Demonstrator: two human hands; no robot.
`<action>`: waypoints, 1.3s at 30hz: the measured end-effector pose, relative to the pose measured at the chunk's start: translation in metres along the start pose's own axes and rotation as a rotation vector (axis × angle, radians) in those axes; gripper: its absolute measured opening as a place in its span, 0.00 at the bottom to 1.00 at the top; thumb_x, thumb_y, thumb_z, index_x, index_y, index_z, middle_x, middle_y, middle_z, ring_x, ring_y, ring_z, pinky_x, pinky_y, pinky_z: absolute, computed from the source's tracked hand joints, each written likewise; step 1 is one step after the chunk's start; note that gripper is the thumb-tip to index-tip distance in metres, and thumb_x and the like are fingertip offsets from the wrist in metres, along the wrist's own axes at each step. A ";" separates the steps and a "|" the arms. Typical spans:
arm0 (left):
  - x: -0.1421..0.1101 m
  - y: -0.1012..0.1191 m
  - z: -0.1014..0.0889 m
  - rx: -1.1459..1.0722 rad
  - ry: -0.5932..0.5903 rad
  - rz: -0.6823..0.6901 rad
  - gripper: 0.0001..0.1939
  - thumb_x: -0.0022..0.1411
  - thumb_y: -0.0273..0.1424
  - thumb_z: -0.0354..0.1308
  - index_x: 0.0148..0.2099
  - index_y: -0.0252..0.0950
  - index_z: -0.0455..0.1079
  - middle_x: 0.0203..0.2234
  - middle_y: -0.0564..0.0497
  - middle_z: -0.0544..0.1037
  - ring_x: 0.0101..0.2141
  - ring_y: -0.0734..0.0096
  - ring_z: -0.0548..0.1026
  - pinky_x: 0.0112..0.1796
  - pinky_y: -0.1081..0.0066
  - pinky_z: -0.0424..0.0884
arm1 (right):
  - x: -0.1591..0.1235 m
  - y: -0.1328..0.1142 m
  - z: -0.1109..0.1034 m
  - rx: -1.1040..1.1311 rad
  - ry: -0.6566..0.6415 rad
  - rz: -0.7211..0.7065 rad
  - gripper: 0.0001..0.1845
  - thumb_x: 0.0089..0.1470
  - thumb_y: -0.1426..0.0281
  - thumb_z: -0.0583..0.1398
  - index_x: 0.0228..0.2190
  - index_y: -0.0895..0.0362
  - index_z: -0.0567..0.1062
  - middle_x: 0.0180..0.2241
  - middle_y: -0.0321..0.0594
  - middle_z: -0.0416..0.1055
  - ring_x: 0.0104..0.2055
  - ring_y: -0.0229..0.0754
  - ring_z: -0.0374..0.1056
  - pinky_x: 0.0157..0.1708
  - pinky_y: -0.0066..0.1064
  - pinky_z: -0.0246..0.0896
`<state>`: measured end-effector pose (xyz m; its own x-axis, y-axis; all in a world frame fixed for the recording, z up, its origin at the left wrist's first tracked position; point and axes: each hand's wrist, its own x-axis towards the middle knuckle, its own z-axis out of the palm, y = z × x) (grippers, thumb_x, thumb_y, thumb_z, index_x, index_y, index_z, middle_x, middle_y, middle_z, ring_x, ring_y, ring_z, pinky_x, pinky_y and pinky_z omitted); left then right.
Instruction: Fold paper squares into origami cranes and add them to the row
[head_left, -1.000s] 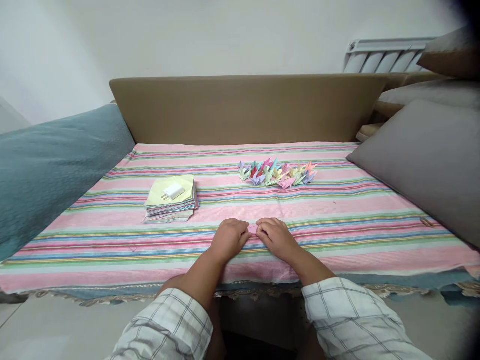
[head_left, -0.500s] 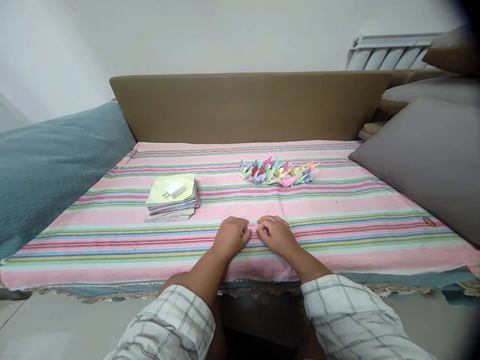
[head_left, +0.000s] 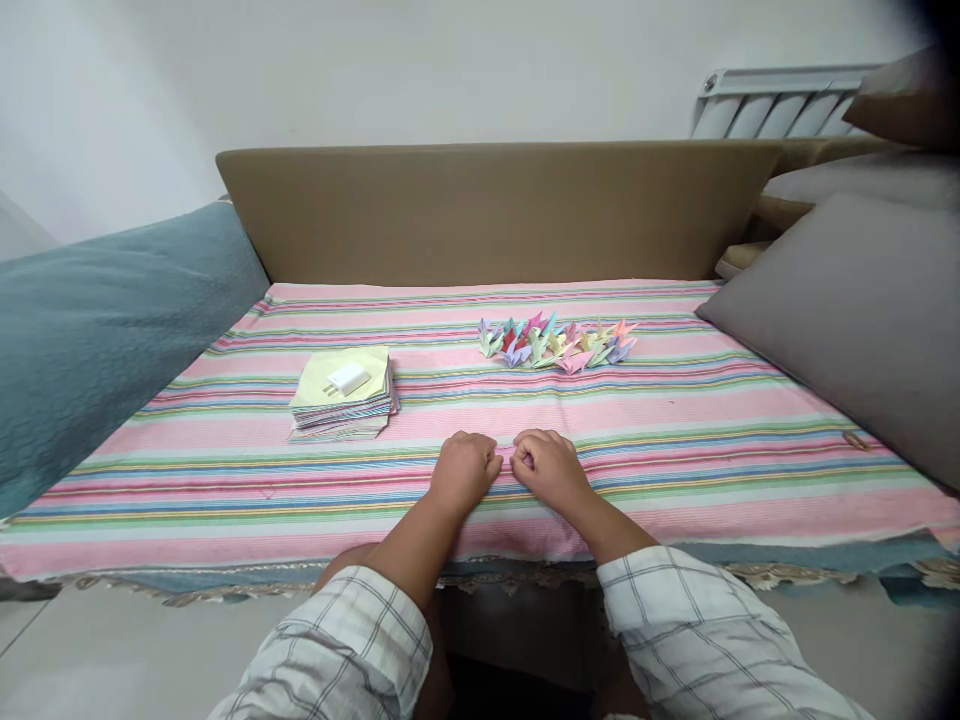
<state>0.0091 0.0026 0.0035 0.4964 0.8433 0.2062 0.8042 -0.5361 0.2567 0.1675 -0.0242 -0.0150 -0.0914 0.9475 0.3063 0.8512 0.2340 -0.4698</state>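
Observation:
My left hand (head_left: 465, 470) and my right hand (head_left: 549, 468) rest side by side on the striped pink cloth (head_left: 675, 440), near its front edge. Both have their fingers curled and pinch a small pink folded paper (head_left: 508, 458) between them; only a sliver of it shows. Behind the hands to the left lies a stack of coloured paper squares (head_left: 341, 405) with a white charger plug (head_left: 347, 379) on top. Farther back, right of centre, a row of several folded paper cranes (head_left: 556, 345) in mixed colours stands on the cloth.
A tan padded backrest (head_left: 495, 210) closes the far side. A teal blanket (head_left: 90, 330) rises at the left and grey cushions (head_left: 855, 310) at the right. A white radiator (head_left: 772, 105) sits at the back right. Pale floor shows below the cloth's fringe.
My two hands have drawn a little closer together over the pink paper, hiding more of it. The view has shifted slightly; nothing else moved.

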 end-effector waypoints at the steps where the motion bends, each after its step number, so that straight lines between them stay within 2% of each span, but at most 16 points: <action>1: 0.000 0.000 0.000 -0.002 -0.007 -0.002 0.11 0.57 0.29 0.53 0.22 0.36 0.64 0.21 0.50 0.72 0.29 0.66 0.69 0.34 0.68 0.61 | 0.000 0.000 0.000 0.005 -0.003 0.007 0.06 0.48 0.72 0.56 0.21 0.54 0.66 0.37 0.36 0.73 0.39 0.43 0.64 0.41 0.35 0.52; 4: 0.000 -0.002 -0.001 -0.030 -0.008 -0.009 0.11 0.57 0.30 0.54 0.23 0.37 0.65 0.21 0.51 0.72 0.28 0.66 0.69 0.34 0.68 0.61 | 0.000 0.001 0.000 0.037 -0.011 0.014 0.05 0.48 0.72 0.57 0.22 0.54 0.67 0.37 0.35 0.73 0.40 0.43 0.64 0.42 0.35 0.53; 7: -0.001 -0.004 -0.002 -0.081 0.008 -0.045 0.03 0.57 0.31 0.56 0.32 0.37 0.68 0.25 0.51 0.75 0.31 0.65 0.70 0.34 0.69 0.63 | 0.000 0.005 -0.001 0.087 -0.013 0.002 0.02 0.47 0.72 0.57 0.26 0.53 0.69 0.35 0.35 0.73 0.39 0.43 0.64 0.42 0.36 0.53; 10: -0.002 -0.006 -0.001 -0.095 0.004 -0.049 0.10 0.56 0.30 0.57 0.42 0.38 0.69 0.32 0.50 0.78 0.34 0.63 0.72 0.35 0.67 0.65 | 0.001 0.009 -0.002 0.120 -0.025 -0.023 0.04 0.47 0.72 0.56 0.29 0.53 0.69 0.35 0.36 0.73 0.39 0.43 0.64 0.43 0.36 0.55; 13: -0.002 -0.009 0.001 -0.086 0.001 0.018 0.15 0.58 0.27 0.54 0.48 0.40 0.70 0.37 0.49 0.78 0.38 0.63 0.73 0.41 0.65 0.66 | 0.001 0.012 -0.002 0.131 -0.039 -0.033 0.07 0.48 0.73 0.55 0.31 0.52 0.70 0.36 0.36 0.73 0.40 0.44 0.64 0.44 0.37 0.55; 16: -0.001 -0.009 0.004 -0.093 -0.001 0.095 0.12 0.61 0.27 0.51 0.45 0.39 0.73 0.37 0.48 0.79 0.39 0.65 0.74 0.44 0.65 0.65 | 0.001 0.014 -0.001 0.133 -0.048 -0.034 0.10 0.48 0.74 0.54 0.33 0.52 0.71 0.37 0.36 0.73 0.42 0.44 0.65 0.44 0.38 0.56; 20: -0.001 -0.008 0.005 -0.098 0.012 0.120 0.11 0.62 0.27 0.50 0.38 0.38 0.75 0.34 0.47 0.79 0.38 0.66 0.74 0.43 0.65 0.65 | -0.001 0.015 0.000 0.107 -0.022 -0.067 0.13 0.48 0.75 0.54 0.37 0.52 0.73 0.39 0.38 0.74 0.43 0.45 0.65 0.45 0.39 0.58; 24: -0.001 -0.008 0.005 -0.096 0.014 0.123 0.11 0.61 0.26 0.50 0.39 0.38 0.75 0.35 0.47 0.79 0.38 0.66 0.74 0.43 0.65 0.65 | -0.007 0.015 0.000 0.047 0.031 -0.234 0.15 0.51 0.77 0.54 0.39 0.52 0.74 0.46 0.39 0.73 0.50 0.46 0.63 0.51 0.43 0.55; 28: -0.001 -0.009 0.005 -0.084 0.004 0.135 0.11 0.62 0.27 0.50 0.39 0.38 0.74 0.36 0.48 0.79 0.39 0.66 0.74 0.44 0.66 0.65 | -0.010 0.016 0.000 -0.027 -0.023 -0.390 0.19 0.53 0.80 0.53 0.41 0.50 0.75 0.49 0.38 0.72 0.52 0.45 0.64 0.54 0.45 0.53; 36: 0.001 -0.012 0.000 -0.047 -0.044 0.144 0.12 0.62 0.27 0.49 0.36 0.38 0.74 0.33 0.48 0.79 0.35 0.66 0.74 0.42 0.66 0.66 | -0.009 0.022 0.002 -0.036 -0.064 -0.393 0.22 0.52 0.80 0.53 0.43 0.50 0.76 0.49 0.37 0.71 0.52 0.43 0.65 0.51 0.42 0.60; 39: -0.002 -0.016 -0.002 -0.064 -0.034 0.121 0.14 0.61 0.25 0.48 0.41 0.40 0.74 0.36 0.50 0.80 0.36 0.65 0.74 0.42 0.65 0.67 | -0.009 0.022 0.003 -0.044 -0.064 -0.380 0.22 0.52 0.80 0.52 0.43 0.49 0.76 0.49 0.36 0.71 0.52 0.43 0.65 0.51 0.42 0.60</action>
<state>-0.0053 0.0099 0.0008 0.6002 0.7723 0.2079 0.7157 -0.6347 0.2914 0.1862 -0.0268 -0.0304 -0.4354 0.8071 0.3988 0.7715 0.5628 -0.2966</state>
